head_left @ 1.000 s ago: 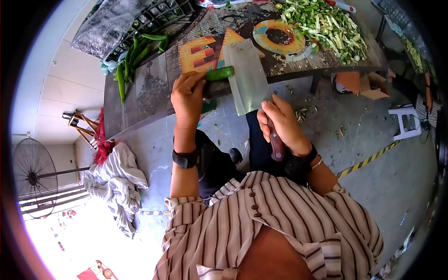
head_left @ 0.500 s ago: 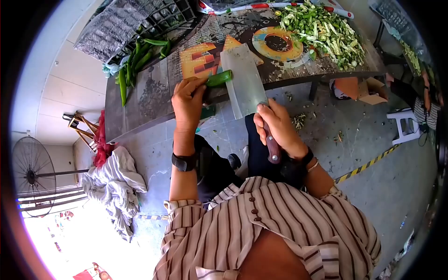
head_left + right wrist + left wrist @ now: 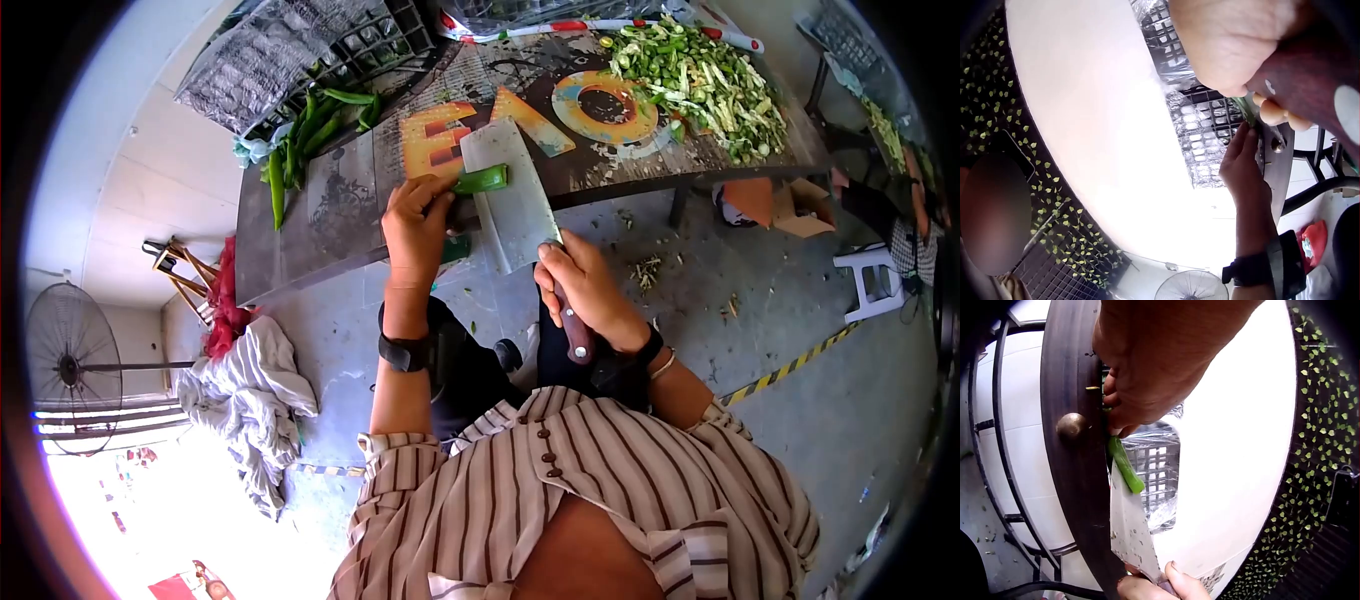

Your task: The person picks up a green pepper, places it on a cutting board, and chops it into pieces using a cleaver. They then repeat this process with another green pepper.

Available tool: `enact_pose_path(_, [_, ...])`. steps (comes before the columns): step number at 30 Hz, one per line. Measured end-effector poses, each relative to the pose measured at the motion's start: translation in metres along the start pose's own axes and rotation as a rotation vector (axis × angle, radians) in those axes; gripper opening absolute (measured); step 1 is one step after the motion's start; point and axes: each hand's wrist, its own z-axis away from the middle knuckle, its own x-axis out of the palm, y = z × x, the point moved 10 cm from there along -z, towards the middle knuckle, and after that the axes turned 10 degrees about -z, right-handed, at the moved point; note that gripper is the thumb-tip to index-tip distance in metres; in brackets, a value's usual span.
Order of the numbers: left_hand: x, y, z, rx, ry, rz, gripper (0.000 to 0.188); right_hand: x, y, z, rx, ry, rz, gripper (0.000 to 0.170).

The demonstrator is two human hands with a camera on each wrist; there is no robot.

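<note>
My left hand [image 3: 415, 225] pinches a green chili pepper [image 3: 483, 180] near the table's front edge. Its far end, cut off blunt, points to the right. In my right hand [image 3: 595, 290] is a cleaver, gripped by its reddish wooden handle [image 3: 575, 335]. The broad cleaver blade [image 3: 512, 215] reaches up and left, and the pepper overlaps it in the head view. From the left wrist view, the pepper [image 3: 1127, 467] lies along the top end of the blade [image 3: 1130, 525], which is speckled with green bits. The handle [image 3: 1310, 87] looms close in the right wrist view.
Whole green peppers [image 3: 300, 140] lie at the table's left, beside a black crate [image 3: 370, 45] with bubble wrap [image 3: 240, 80]. A heap of sliced peppers [image 3: 705, 85] covers the right end of the table [image 3: 340, 195]. A white stool [image 3: 870, 280] stands on the floor at right.
The cleaver has shifted left relative to the pepper, so more of the pepper overlaps the blade. The left hand keeps its pinch. The whole head view has drifted slightly.
</note>
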Motion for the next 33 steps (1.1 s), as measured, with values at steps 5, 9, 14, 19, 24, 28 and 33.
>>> enact_pose_path(5, [0.001, -0.002, 0.001, -0.052, -0.013, 0.02, 0.02, 0.001, -0.001, -0.002, 0.014, 0.007, -0.007, 0.022])
enact_pose_path(9, [0.004, -0.008, 0.001, -0.057, -0.014, 0.03, 0.021, 0.006, 0.003, -0.009, 0.034, -0.014, -0.051, 0.022])
enact_pose_path(14, [0.005, -0.012, 0.002, -0.081, -0.024, 0.075, 0.023, 0.009, 0.005, -0.017, 0.033, -0.016, -0.091, 0.022])
enact_pose_path(19, [-0.005, -0.008, 0.003, -0.079, -0.002, 0.085, 0.022, 0.008, 0.008, -0.017, 0.024, -0.031, -0.062, 0.021])
enact_pose_path(24, [-0.008, -0.014, 0.004, -0.119, -0.041, 0.01, 0.021, 0.006, 0.006, -0.015, 0.024, 0.005, -0.073, 0.021])
enact_pose_path(28, [-0.008, -0.015, 0.003, -0.081, 0.003, -0.021, 0.018, 0.008, 0.005, -0.013, 0.048, 0.011, -0.082, 0.021])
enact_pose_path(33, [-0.008, -0.015, 0.003, -0.073, -0.005, 0.018, 0.017, 0.011, 0.005, -0.017, 0.063, 0.009, -0.084, 0.02])
